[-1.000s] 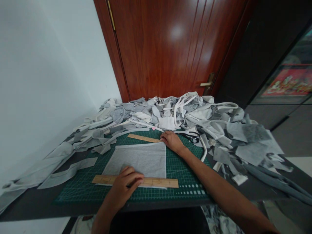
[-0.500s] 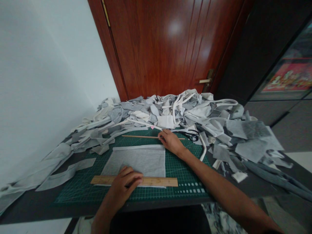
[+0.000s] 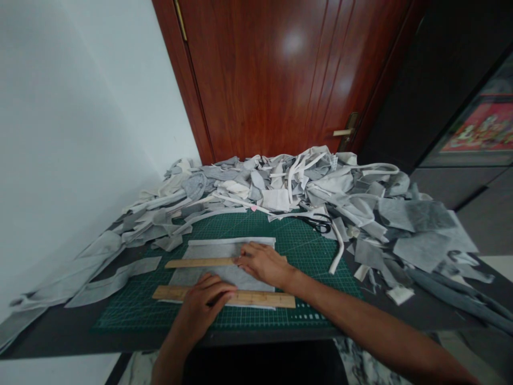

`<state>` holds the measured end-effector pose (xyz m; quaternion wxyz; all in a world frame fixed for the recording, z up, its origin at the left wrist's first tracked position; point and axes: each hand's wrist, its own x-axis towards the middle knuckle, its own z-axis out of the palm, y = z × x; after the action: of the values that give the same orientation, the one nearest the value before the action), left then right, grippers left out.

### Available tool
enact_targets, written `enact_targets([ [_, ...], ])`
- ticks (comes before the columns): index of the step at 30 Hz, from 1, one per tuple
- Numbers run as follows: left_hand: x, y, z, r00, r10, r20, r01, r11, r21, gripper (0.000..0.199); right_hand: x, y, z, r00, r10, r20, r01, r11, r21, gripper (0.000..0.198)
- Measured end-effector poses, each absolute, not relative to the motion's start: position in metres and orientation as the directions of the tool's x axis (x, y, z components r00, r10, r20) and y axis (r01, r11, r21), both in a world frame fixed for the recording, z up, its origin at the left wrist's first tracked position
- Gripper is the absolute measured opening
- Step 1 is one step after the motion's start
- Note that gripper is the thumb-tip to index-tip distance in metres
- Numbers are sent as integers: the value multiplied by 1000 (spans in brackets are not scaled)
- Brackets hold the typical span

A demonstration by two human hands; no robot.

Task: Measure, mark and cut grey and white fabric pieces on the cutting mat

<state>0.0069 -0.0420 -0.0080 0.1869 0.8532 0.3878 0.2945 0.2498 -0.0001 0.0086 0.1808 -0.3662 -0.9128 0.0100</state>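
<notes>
A grey rectangle of fabric (image 3: pixel 188 276) with folded-looking far and near edges lies on a green cutting mat (image 3: pixel 312 262). Across its near edge lies a wooden ruler (image 3: pixel 264 298), pressed down by my left hand (image 3: pixel 206 299), whose fingers are curled over it. My right hand (image 3: pixel 264 262) pinches a second wooden ruler (image 3: pixel 188 263) over the middle of the fabric, roughly parallel to the first. The right hand hides part of this second ruler and of the fabric beneath.
Heaps of grey and white fabric scraps (image 3: pixel 276 199) line the back and both sides of the dark table (image 3: pixel 52 331). Black-handled scissors (image 3: pixel 320 223) lie at the mat's far right, near a white strip (image 3: pixel 339 248). Behind stands a brown door (image 3: pixel 260 80).
My right hand has brought the second ruler from beyond the fabric towards me, and it now lies over the fabric's middle. My left hand stays on the near ruler.
</notes>
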Motion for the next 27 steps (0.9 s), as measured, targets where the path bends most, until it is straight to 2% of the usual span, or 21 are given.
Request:
enact_targets([
  [10,9,-41,-8,546,762,349,510,-633,583,21,257,20,4,-527,780,337,742,616,-265,20],
  [19,9,-41,-9,552,762,339,510,-631,585,23,264,37,6,-368,876,313,842,457,-286,17],
  [27,9,-41,-8,554,754,352,500,-640,583,23,265,44,4,-320,894,312,854,415,-314,20],
])
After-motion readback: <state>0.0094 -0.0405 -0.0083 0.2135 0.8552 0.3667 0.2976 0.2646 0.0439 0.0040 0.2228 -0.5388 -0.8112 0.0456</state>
